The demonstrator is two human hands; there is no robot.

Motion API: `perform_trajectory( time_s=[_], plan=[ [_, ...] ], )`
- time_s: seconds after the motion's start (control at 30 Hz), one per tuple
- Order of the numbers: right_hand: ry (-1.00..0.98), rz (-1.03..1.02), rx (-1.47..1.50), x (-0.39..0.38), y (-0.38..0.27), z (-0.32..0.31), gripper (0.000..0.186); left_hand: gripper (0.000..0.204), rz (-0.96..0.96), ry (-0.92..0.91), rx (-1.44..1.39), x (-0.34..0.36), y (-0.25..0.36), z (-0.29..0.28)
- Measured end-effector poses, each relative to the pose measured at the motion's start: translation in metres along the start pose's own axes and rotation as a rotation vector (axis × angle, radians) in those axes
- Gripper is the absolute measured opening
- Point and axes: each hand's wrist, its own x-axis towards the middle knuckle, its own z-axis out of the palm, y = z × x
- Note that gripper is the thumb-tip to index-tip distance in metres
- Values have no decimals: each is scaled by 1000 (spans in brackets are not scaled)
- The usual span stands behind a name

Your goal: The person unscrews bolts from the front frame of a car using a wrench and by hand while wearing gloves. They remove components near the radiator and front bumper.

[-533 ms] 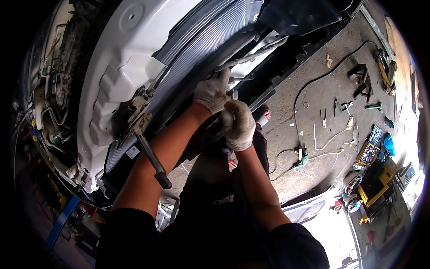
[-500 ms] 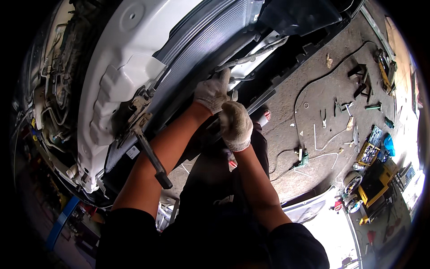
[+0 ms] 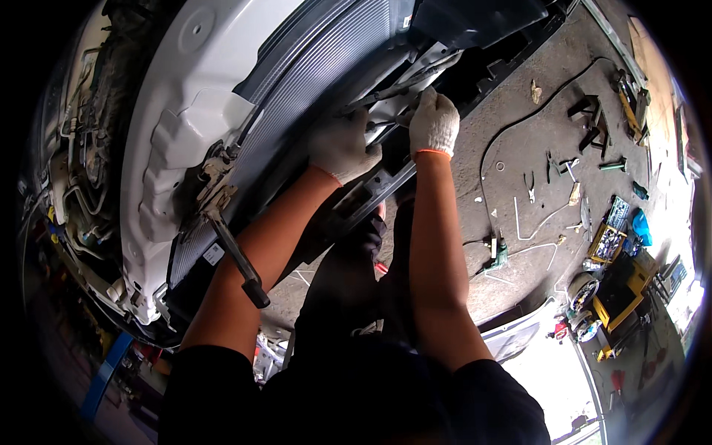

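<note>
My left hand [image 3: 343,148], in a knitted work glove and slightly blurred, reaches in beside the ribbed radiator [image 3: 326,59], thumb and forefinger apart, near a dark hose [image 3: 377,96]. To its right, my right hand [image 3: 434,122], also gloved, has its fingers curled at a light metal strip [image 3: 393,105] under the hose; what they grip is hidden. Below both runs a long black trim piece [image 3: 371,200]. A white car panel [image 3: 167,81] lies at the left, with a latch assembly [image 3: 219,196] and dark bar [image 3: 241,263] over my left forearm.
On the concrete floor [image 3: 519,274] at the right lie a black cable [image 3: 504,126], pliers [image 3: 529,188], a green power tool [image 3: 495,256], metal brackets [image 3: 589,122], socket sets [image 3: 610,241] and a yellow-black box [image 3: 623,293]. A blue post [image 3: 106,374] stands at lower left.
My right hand has moved up and to the right toward the hose, its forearm straightening. My left hand has shifted slightly left and now looks more spread. The whole view has shifted slightly.
</note>
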Motion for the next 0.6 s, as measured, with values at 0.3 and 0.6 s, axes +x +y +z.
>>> perform_trajectory(
  time_s=[0.3,0.6],
  plan=[
    [-177,195,374,-37,-25,-7,55,54,59,163,55,-4,-6,9],
    [56,-219,-43,-68,-11,5,48,78,89,204,64,-4,-12,21]
  ],
)
